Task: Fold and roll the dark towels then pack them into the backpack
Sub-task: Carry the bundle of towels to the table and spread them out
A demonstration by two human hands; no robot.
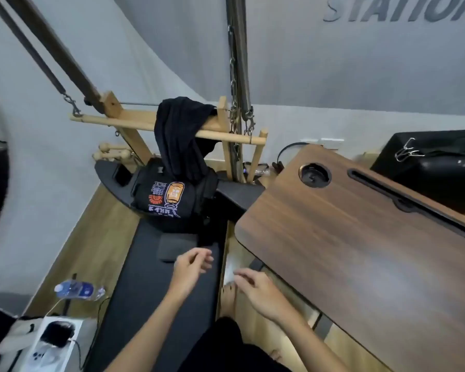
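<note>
A dark towel [180, 135] hangs over a wooden bar [226, 136] at the far end of a black padded bench [151, 277]. Its lower end drapes onto a black backpack [169, 200] with orange and white print, which stands on the bench below the bar. My left hand [192, 264] hovers over the bench, well short of the backpack, fingers loosely curled and holding nothing. To its right, my right hand [255, 287] hangs in the gap between the bench and the table, fingers relaxed and empty.
A dark wood-grain table [360, 251] with a cup hole and a slot fills the right side. A water bottle [78, 289] and a white box [51, 342] lie on the floor at the left. Metal poles and chains rise behind the bar. My bare foot [227, 296] rests beside the bench.
</note>
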